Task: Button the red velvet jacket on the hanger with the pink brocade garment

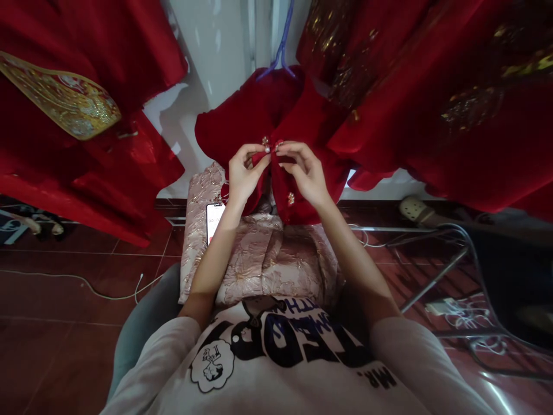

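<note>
A dark red garment (242,115) hangs from a blue hanger (281,55) in front of me. At its front opening, my left hand (247,173) pinches the left edge beside a small gold and pearl ornament (265,141). Across from it, my right hand (306,173) pinches the right edge, its fingertips nearly touching those of my left hand. Another gold ornament (291,199) sits lower on the right panel. Pink brocade fabric (254,259) lies over my lap, and a lit phone (213,216) rests on it, partly behind my left forearm.
Red garments with gold decoration hang at the left (142,46) and right (401,115). A dark chair (510,271) with metal legs stands at the right, near tangled white cables (466,317). A thin cable (99,294) crosses the tiled floor at the left.
</note>
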Demonstrator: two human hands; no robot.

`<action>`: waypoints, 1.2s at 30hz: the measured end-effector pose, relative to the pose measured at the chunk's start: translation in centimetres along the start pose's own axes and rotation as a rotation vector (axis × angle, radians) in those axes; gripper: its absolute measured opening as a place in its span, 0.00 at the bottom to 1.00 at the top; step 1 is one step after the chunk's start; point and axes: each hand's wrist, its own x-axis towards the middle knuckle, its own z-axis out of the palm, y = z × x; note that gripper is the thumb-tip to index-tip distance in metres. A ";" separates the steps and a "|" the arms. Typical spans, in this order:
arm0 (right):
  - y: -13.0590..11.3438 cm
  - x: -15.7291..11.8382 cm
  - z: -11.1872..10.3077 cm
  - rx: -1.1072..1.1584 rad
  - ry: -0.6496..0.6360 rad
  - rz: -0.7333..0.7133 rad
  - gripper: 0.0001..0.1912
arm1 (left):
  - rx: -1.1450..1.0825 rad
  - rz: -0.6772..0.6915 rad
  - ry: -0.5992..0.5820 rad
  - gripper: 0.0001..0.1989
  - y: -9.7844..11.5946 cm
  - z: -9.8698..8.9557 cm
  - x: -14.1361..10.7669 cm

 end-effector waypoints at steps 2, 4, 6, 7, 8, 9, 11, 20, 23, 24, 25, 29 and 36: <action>0.2 0.0 -0.2 -0.047 -0.010 -0.045 0.17 | 0.055 0.028 -0.002 0.08 0.8 -0.1 -0.1; -0.2 0.0 -0.4 -0.122 -0.019 -0.090 0.17 | 0.127 0.074 -0.016 0.08 1.7 -0.2 -0.2; -1.0 -0.1 -0.6 -0.213 -0.022 -0.124 0.17 | 0.196 0.109 -0.043 0.07 2.4 -0.3 -0.2; -1.4 -0.1 -0.7 -0.256 -0.021 -0.137 0.17 | 0.222 0.116 -0.054 0.06 2.8 -0.4 -0.1; -1.8 -0.1 -0.7 -0.293 -0.019 -0.150 0.17 | 0.241 0.118 -0.063 0.06 3.0 -0.5 -0.1; -2.2 -0.2 -0.8 -0.325 -0.019 -0.161 0.17 | 0.254 0.118 -0.072 0.05 3.3 -0.6 -0.1; -2.7 -0.2 -0.9 -0.370 -0.024 -0.181 0.17 | 0.275 0.120 -0.090 0.04 3.7 -0.8 0.1; -3.2 -0.2 -1.4 -0.496 -0.059 -0.238 0.20 | 0.385 0.120 -0.118 0.06 5.6 -0.9 0.8; -3.1 -0.3 -1.4 -0.530 -0.050 -0.246 0.21 | 0.421 0.099 -0.111 0.06 5.9 -0.8 0.9; -3.1 -0.3 -1.4 -0.533 -0.047 -0.246 0.21 | 0.432 0.093 -0.107 0.06 5.9 -0.7 0.9; -3.1 -0.3 -1.4 -0.532 -0.047 -0.244 0.21 | 0.440 0.085 -0.102 0.06 5.9 -0.7 0.8; -3.3 -0.4 -1.3 -0.496 -0.060 -0.233 0.22 | 0.448 0.045 -0.066 0.05 5.8 -0.4 0.8; -3.7 -0.3 -1.6 -0.522 -0.076 -0.236 0.23 | 0.451 0.025 -0.044 0.06 6.1 -0.3 1.0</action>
